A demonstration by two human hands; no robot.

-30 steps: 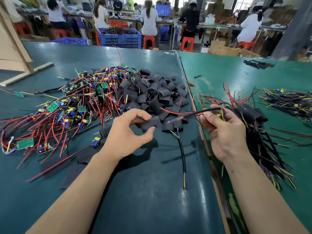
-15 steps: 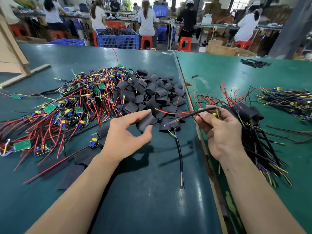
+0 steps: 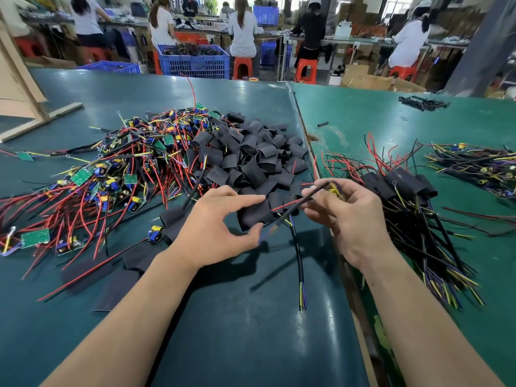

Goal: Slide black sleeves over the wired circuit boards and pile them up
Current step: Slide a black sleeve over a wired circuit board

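My left hand (image 3: 217, 227) holds a black sleeve (image 3: 252, 217) between thumb and index finger, just in front of the loose heap of black sleeves (image 3: 251, 155). My right hand (image 3: 354, 219) grips a wired circuit board (image 3: 335, 189), mostly hidden in the fingers. Its black cable (image 3: 304, 198) and a red wire slant down-left, and their ends reach my left thumb at the sleeve. A second black cable (image 3: 297, 255) hangs toward me. Unsleeved boards with red wires (image 3: 111, 174) lie in a tangle on the left. Sleeved boards (image 3: 405, 185) are piled at the right.
A seam with a raised edge (image 3: 310, 141) divides the two green tables. Another wire bundle (image 3: 474, 166) lies far right and flat black sleeves (image 3: 117, 286) near left. A wooden frame (image 3: 36, 107) stands back left. Blue crates (image 3: 195, 62) and seated people are beyond.
My right hand has tilted the cable so its end has dropped left to my left thumb and the sleeve. My left hand has stayed by the sleeve heap.
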